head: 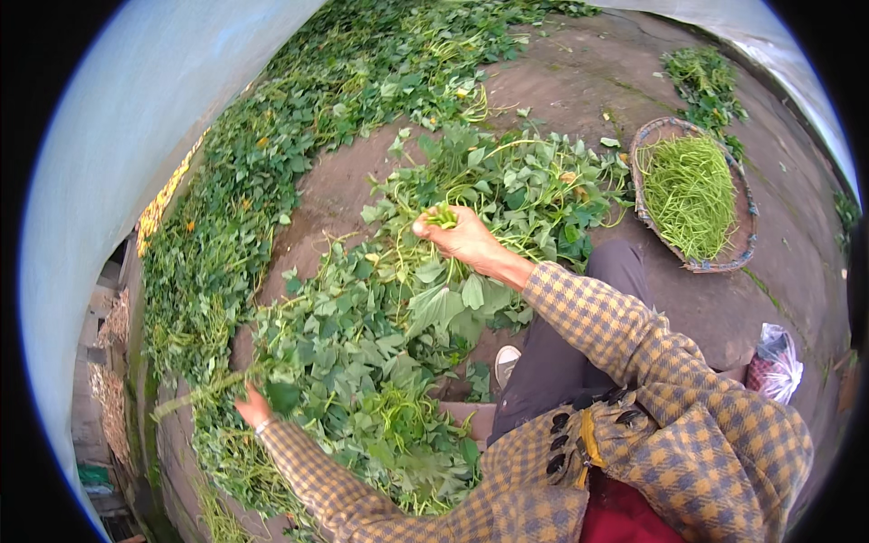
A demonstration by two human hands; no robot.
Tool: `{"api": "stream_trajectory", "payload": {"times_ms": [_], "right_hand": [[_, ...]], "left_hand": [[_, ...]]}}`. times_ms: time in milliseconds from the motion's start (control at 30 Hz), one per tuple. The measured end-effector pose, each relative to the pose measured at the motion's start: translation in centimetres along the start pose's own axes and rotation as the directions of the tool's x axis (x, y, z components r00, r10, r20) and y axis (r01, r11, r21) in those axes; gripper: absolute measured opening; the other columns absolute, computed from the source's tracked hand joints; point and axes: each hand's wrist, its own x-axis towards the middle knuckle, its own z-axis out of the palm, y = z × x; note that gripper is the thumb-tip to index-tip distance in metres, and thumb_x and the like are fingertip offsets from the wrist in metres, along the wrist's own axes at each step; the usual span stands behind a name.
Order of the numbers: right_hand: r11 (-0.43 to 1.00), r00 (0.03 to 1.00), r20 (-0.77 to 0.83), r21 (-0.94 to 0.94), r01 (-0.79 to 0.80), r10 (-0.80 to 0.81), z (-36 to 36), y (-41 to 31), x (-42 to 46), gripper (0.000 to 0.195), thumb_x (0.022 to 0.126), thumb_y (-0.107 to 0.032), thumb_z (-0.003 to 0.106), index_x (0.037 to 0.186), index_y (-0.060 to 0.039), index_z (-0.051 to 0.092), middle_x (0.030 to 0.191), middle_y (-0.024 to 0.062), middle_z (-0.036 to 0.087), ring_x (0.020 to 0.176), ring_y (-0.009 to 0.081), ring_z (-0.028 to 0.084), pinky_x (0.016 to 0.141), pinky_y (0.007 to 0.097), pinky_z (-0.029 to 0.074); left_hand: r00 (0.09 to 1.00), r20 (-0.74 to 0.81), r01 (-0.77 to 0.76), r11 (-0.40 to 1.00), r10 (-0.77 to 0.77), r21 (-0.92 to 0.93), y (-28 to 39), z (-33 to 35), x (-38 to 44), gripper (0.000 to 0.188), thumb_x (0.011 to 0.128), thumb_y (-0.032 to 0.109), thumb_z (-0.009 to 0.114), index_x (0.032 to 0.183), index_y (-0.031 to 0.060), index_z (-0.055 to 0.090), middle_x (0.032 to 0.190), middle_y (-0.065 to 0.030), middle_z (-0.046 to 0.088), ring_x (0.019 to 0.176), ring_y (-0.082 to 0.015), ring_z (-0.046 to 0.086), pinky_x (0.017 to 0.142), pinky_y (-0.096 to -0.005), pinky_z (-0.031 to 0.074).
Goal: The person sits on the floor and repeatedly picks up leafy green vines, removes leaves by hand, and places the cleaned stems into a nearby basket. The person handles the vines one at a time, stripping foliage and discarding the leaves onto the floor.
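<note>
In the middle of the head view, my right hand (pixel 451 234) is closed around a small bunch of green stems (pixel 441 216), above a heap of cut leafy vines (pixel 434 305). Lower left, my left hand (pixel 254 407) is beside a blurred green stem (pixel 204 394) and a leaf; its fingers are partly hidden, so its grip is unclear. A pile of stripped green stems (pixel 689 193) lies in a round woven basket (pixel 743 254) at the right. Another clump of bright green stems (pixel 400 414) rests on the leaves between my arms.
A broad band of leafy vines (pixel 224 237) covers the ground at the left and top. Pale sheeting (pixel 149 88) borders the left side. A knotted clear plastic bag (pixel 777 366) with reddish contents stands at the right. A small leafy heap (pixel 706 88) lies beyond the basket.
</note>
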Motion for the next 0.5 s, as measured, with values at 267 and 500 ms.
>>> {"api": "stream_trajectory", "payload": {"times_ms": [267, 500], "right_hand": [[0.992, 0.980, -0.196, 0.125, 0.034, -0.009, -2.0, -0.5, -0.1, 0.031, 0.085, -0.037, 0.066, 0.085, -0.0102, 0.050, 0.064, -0.0061, 0.042, 0.054, 0.0051, 0.039, 0.049, 0.0229, 0.036], [0.990, 0.983, -0.115, -0.009, 0.142, -0.142, 0.5, -3.9, 0.8, 0.025, 0.087, -0.032, 0.066, 0.089, -0.0089, 0.055, 0.068, -0.0066, 0.047, 0.056, 0.0040, 0.040, 0.050, 0.0221, 0.035]], "left_hand": [[0.771, 0.145, -0.444, 0.687, 0.620, -0.575, 7.7, 4.3, -13.4, 0.024, 0.090, 0.013, 0.055, 0.109, 0.0001, 0.063, 0.104, -0.0140, 0.065, 0.093, -0.0208, 0.062, 0.083, -0.0325, 0.051], [0.196, 0.193, -0.820, 0.269, 0.961, -0.505, 22.5, 8.8, -28.4, 0.055, 0.081, 0.022, 0.071, 0.124, -0.0042, 0.049, 0.116, -0.0203, 0.058, 0.110, -0.0305, 0.055, 0.095, -0.0372, 0.042]]}}
